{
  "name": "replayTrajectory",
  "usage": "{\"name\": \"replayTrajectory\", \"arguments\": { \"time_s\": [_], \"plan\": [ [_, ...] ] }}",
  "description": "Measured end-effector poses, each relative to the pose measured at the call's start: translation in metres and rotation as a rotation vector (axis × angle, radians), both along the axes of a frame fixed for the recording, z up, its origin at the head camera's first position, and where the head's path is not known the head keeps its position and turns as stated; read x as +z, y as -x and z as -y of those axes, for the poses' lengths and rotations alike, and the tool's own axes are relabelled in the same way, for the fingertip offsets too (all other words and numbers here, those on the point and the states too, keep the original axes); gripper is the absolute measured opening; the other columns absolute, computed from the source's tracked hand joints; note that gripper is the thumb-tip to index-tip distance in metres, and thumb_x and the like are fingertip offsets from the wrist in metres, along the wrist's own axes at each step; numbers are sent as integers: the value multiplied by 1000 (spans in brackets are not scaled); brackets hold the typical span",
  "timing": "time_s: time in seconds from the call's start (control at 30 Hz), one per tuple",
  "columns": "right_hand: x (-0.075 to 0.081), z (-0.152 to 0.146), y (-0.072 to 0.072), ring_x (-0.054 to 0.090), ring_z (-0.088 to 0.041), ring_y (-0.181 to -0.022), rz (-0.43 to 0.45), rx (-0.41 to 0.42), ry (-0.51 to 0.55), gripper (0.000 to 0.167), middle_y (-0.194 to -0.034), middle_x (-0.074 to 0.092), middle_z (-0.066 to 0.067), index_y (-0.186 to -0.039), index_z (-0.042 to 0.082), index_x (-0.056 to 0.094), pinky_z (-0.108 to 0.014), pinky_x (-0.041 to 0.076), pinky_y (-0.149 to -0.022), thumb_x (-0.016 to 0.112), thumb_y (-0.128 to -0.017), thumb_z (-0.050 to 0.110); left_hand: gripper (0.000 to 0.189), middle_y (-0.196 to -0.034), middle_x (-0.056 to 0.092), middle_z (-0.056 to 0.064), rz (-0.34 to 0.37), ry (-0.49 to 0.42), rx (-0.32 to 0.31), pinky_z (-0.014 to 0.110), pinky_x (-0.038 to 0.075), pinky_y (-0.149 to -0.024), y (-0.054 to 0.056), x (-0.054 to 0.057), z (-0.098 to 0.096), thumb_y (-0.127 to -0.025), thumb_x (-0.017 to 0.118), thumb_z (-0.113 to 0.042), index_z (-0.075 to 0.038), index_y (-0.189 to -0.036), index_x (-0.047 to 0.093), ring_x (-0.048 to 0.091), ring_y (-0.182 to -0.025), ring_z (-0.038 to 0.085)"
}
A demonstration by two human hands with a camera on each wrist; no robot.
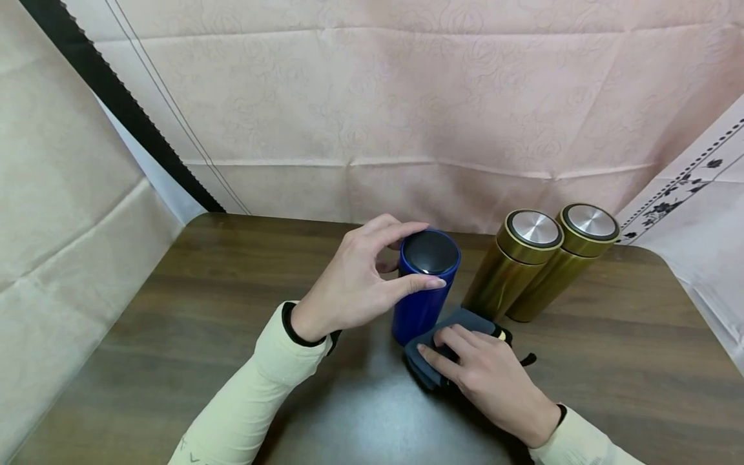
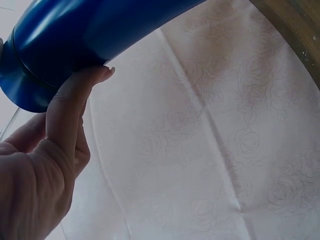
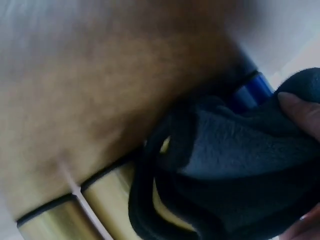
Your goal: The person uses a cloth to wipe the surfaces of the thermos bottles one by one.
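Left hand [image 1: 357, 278]: grip clamped on upper part of blue bottle [image 1: 421, 310], on table [image 1: 232, 336], left of two gold bottles [image 1: 498, 278]. Right hand [image 1: 494, 382]: grip clamped on grey-blue cloth [image 1: 466, 318], just beside blue bottle, near right.

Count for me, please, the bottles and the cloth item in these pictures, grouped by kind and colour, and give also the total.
Gold bottles: 2
Blue bottle: 1
Grey-blue cloth item: 1
Total: 4
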State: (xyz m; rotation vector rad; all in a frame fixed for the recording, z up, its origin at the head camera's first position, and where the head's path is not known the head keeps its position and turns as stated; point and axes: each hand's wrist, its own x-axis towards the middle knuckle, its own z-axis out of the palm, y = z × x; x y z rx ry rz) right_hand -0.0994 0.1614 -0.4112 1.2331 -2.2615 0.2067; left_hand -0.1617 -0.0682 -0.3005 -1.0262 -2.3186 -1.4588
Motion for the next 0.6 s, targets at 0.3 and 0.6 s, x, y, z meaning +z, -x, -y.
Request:
{"name": "replayTrajectory", "arguments": {
  "time_s": [0.3, 0.6],
  "plan": [
    [2, 0, 1, 56, -16, -84, -34, -17, -63, 37, -98, 60, 1, -116, 20, 76, -30, 52, -65, 52, -90, 6, 55, -102, 69, 2, 4, -21, 9, 23, 62, -75, 1, -1, -1, -79, 90, -26, -12, -127, 69, 67, -95, 17],
    [42, -2, -3, 60, -27, -79, -229, 13, 337, 33, -92, 64, -13, -110, 11, 79, -41, 51, -68, 52, -93, 0, 58, -108, 75, -1, -52, -69, 21, 26, 58, -81, 5, -3, 1, -71, 96, -26, -12, -120, 70, 69, -89, 13]
  ]
}}
